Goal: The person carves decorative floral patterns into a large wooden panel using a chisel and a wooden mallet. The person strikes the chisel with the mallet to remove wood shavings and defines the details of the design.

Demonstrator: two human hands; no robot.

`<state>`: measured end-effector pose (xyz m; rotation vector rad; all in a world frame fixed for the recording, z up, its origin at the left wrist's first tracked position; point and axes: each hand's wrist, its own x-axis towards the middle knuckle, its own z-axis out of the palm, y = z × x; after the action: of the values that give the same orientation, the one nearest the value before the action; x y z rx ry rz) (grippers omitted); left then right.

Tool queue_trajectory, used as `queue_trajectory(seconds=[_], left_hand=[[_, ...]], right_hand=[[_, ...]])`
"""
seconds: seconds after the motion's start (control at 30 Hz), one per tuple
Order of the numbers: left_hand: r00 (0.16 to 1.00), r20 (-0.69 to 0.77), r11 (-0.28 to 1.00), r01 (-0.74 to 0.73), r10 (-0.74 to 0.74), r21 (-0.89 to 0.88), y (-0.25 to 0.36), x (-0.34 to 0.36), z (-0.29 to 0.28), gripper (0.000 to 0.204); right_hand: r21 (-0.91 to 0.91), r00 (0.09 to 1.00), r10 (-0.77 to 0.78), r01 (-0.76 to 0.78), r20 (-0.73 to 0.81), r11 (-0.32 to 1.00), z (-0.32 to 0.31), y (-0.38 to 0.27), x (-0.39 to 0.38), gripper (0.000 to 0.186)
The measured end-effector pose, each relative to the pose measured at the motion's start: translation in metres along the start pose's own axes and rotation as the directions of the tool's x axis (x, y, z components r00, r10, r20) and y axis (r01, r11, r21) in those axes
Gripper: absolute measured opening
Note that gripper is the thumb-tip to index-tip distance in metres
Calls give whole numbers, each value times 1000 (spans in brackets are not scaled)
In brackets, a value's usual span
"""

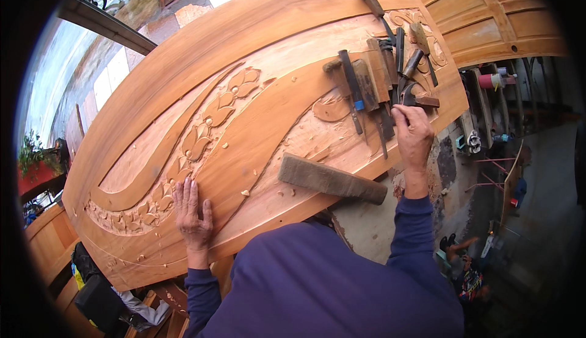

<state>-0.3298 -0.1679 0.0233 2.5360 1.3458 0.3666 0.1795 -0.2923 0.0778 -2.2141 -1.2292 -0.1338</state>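
A large wooden panel (165,63) with a carved band of flowers and leaves (207,118) lies in front of me. My left hand (193,216) rests flat on it, fingers stretched, over the lower end of the carving. At the right, my right hand (414,133) is closed, its fingertips pinched at the near edge of a cluster of carving tools; what they hold, if anything, is hidden. That cluster includes a dark-handled chisel with a blue band (352,82) and a chisel with a wooden handle (420,36). Between my hands lies a thick wooden block (329,178).
Wood chips (246,193) are scattered over the panel. A panelled wooden door (494,14) stands at the far right. Below it are wooden lengths and a pink-and-white roll-shaped object (491,81). A black bag-like object (97,301) is at lower left.
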Motion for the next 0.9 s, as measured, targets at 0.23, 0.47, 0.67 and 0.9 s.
queue_trajectory(seconds=[0.23, 0.47, 0.67, 0.9], left_hand=[[999, -26, 1000, 22, -22, -19, 0, -2, 5, 49], [1000, -19, 1000, 17, -16, 24, 1, -2, 5, 46], [999, -28, 999, 19, -18, 37, 1, 1, 4, 45], [997, -58, 999, 49, -48, 8, 9, 2, 7, 44]], right_hand=[[117, 893, 432, -419, -127, 900, -5, 41, 5, 15], [172, 969, 231, -214, -88, 962, -3, 79, 26, 18], [134, 996, 73, -66, -51, 989, 31, 73, 81, 20], [229, 853, 388, -324, -350, 918, 31, 193, 166, 27]])
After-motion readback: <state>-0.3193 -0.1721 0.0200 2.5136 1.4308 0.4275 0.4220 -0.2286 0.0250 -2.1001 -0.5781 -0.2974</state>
